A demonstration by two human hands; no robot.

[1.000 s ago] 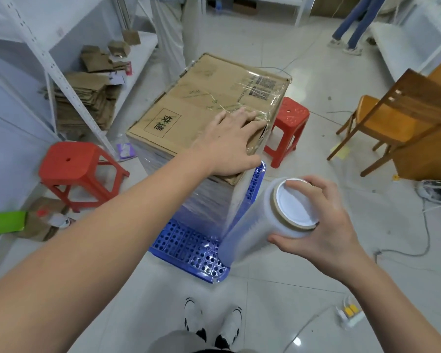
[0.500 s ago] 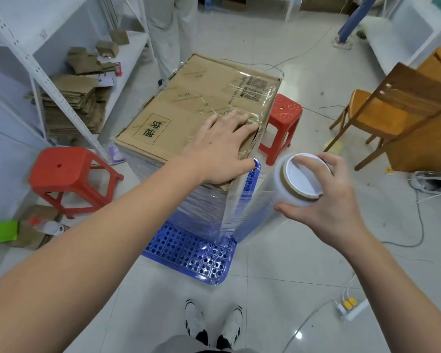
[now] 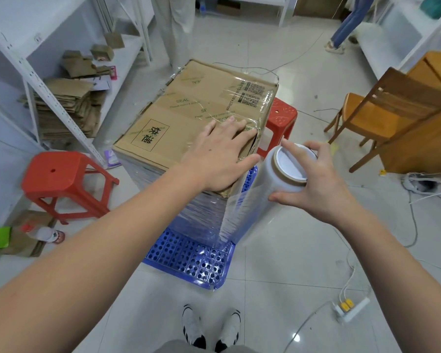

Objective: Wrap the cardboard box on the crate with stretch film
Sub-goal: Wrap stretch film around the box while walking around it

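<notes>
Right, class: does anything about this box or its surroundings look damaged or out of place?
Yes. The cardboard box is crumpled and torn at the near right top edge, just beside the left hand. A bottle also lies tipped on the floor.

The room is brightly and evenly lit from overhead, with cool white light. Small glare spots sit on the glossy floor tiles (image 3: 278, 263): one just right of the white shoes (image 3: 211, 329), a broader sheen beyond the cardboard box (image 3: 196, 118). The stretch film (image 3: 214, 215) on the box's near side glints with streaky highlights. Shadows are soft and faint. Wide-angle distortion bends the shelf posts left of the box, and the edges look slightly smeared.
</notes>
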